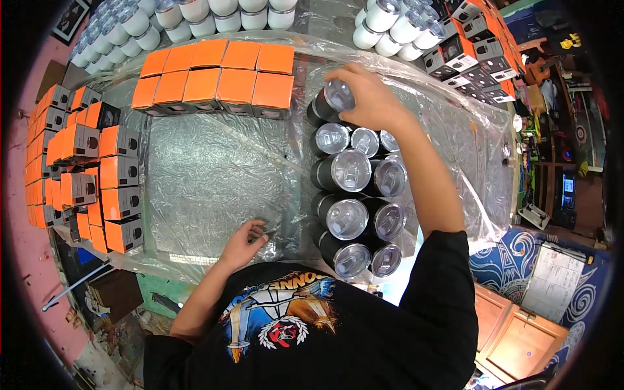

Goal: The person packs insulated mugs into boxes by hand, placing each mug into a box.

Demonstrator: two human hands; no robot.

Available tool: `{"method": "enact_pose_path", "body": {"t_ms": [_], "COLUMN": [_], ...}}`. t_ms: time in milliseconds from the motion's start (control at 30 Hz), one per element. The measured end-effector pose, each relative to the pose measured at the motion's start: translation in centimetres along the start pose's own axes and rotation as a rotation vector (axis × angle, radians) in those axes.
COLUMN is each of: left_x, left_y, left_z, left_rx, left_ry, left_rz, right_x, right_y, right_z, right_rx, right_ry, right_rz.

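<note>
Boxes (97, 175), orange with dark printed sides, stand stacked along the left edge of the table, and a second block of orange boxes (218, 75) lies flat-topped at the far side. Between them stretches crinkled clear plastic sheeting (208, 175) over the table, glossy and wrinkled. The left hand (246, 242) rests at the near edge of that sheet, fingers loosely curled and pinching at the plastic, gripping nothing else. Just right of the bare patch stand dark round tumblers (354, 208) with clear lids, packed touching in two rows. The right hand (367, 97) is closed over the top of the farthest tumbler (328, 104) in the row. White tumblers (195, 16) crowd the far edge, and more boxes (478, 58) run along the right.
</note>
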State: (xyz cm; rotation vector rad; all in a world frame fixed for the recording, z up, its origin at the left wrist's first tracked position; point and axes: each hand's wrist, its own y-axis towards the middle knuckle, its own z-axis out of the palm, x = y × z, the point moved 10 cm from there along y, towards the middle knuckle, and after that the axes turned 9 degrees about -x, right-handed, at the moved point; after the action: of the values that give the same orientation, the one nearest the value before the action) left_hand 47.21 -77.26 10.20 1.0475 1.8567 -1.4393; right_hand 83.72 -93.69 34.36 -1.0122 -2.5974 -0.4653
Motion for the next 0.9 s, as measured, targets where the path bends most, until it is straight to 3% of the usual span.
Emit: {"method": "enact_pose_path", "body": {"t_ms": [367, 667, 900], "left_x": [-0.4, -2.4, -10.1], "left_y": [0.4, 3.5, 6.6], "left_z": [0.3, -0.4, 2.6], "left_rx": [0.018, 0.015, 0.122], "left_ry": [-0.015, -0.123, -0.226], "left_rz": [-0.007, 0.001, 0.109], "right_x": [2.5, 1.9, 2.0], "right_y": [-1.5, -2.9, -3.1], "right_z": [1.3, 1.5, 1.2], "right_rx": [0.369, 0.364, 0.339], "right_ry": [-0.017, 0.019, 0.036], "right_rz": [0.031, -0.004, -0.015]}}
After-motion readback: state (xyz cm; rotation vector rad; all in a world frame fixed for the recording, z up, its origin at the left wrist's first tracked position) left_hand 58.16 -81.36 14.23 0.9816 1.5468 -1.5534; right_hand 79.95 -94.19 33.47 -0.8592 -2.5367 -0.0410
